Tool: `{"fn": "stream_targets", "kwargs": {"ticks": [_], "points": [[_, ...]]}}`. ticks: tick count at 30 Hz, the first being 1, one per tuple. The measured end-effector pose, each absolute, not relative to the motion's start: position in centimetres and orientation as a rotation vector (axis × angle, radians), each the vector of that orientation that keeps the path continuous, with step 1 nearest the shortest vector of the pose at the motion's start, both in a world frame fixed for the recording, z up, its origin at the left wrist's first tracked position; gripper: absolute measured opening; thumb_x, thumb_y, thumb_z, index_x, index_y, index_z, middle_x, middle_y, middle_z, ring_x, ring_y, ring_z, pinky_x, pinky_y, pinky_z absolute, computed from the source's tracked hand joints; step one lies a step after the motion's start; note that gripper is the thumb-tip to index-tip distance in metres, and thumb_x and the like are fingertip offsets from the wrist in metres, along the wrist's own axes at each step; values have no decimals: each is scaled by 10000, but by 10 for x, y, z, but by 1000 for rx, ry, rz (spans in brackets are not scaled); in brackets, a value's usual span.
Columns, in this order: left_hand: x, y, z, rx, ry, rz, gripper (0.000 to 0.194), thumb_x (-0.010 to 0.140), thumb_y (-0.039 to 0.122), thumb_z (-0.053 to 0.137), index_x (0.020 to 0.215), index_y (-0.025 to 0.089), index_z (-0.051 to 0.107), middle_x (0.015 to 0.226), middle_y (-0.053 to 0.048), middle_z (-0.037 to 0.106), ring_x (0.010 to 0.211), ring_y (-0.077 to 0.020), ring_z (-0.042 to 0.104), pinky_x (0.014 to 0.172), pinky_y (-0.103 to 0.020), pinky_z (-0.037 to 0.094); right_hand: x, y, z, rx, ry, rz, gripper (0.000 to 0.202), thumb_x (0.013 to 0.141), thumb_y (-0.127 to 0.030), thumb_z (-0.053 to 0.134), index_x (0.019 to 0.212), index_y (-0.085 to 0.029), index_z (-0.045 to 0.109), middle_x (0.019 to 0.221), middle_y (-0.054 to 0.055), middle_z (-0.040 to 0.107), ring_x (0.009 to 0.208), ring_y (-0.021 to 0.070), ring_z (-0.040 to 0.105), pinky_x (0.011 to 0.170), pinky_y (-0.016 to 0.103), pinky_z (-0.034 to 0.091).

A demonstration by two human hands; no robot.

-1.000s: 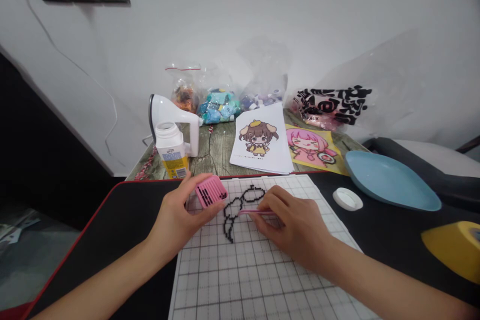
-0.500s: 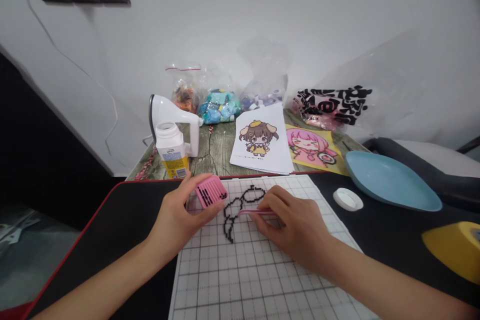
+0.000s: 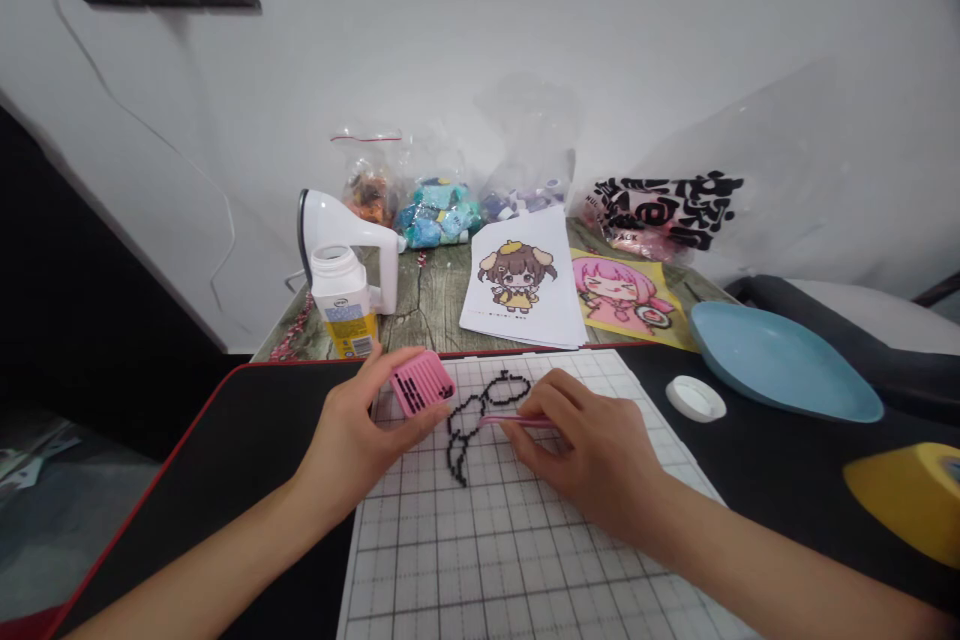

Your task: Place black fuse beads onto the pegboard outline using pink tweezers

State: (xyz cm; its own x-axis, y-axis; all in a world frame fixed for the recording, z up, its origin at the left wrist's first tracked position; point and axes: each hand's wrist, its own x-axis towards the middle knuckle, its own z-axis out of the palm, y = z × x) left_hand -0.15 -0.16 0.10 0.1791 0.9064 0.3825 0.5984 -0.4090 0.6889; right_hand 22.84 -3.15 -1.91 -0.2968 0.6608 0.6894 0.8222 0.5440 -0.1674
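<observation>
Between thumb and fingers, my left hand [image 3: 367,410] grips a small pink ridged bead tray [image 3: 424,382], tilted, with black beads lined up in its grooves. My right hand [image 3: 574,440] is closed on pink tweezers [image 3: 517,421], whose tips point left at the bead outline. That outline of black beads [image 3: 457,465] forms a curved shape with an oval loop at its top. It lies on a white gridded pegboard [image 3: 480,560]. Whether a bead sits in the tweezer tips is too small to tell.
Behind the board stand an open white bottle [image 3: 343,300], a white handheld iron [image 3: 349,220] and printed pattern sheets [image 3: 517,280]. To the right lie a white cap [image 3: 696,399], a blue dish [image 3: 784,360] and a yellow object [image 3: 911,500]. Bead bags [image 3: 442,210] line the wall.
My right hand and the tweezers have shifted very slightly right and up, their tips a little farther from the outline's middle. My left hand and the tray stay practically still.
</observation>
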Motion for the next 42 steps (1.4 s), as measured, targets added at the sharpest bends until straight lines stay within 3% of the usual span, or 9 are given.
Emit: {"fn": "stream_targets", "kwargs": {"ticks": [8,29,35,42], "points": [[-2,0,0,2079,1417,1108,459,732,450,713,1110,196,657,1044,-51,770,1107,-286,674,1128,-487,376,230,-31,-19,-1239,-2024,-313,306,910,-380,518,683,-183,576,639,-11,598,440,68,477,414,217,224],[-2,0,-1,2052,1444,1092,484,724,470,709,1119,195,660,1094,-72,757,1222,-321,597,1108,-506,397,229,-31,-20,-1228,-2017,-304,285,903,-367,535,684,-187,567,638,-22,588,445,75,483,412,222,228],[-2,-1,0,2070,1427,1085,467,738,455,706,1120,192,654,1062,-64,766,1123,-294,663,1115,-495,389,229,-31,-21,-1249,-2006,-307,280,897,-368,559,684,-187,571,641,-21,597,445,84,500,409,228,220],[-1,-1,1,2058,1436,1092,464,729,450,711,1115,198,659,1051,-58,768,1157,-298,643,1102,-483,410,229,-32,-19,-1215,-2019,-287,274,900,-357,546,690,-182,569,644,-24,590,446,74,483,415,226,237]]}}
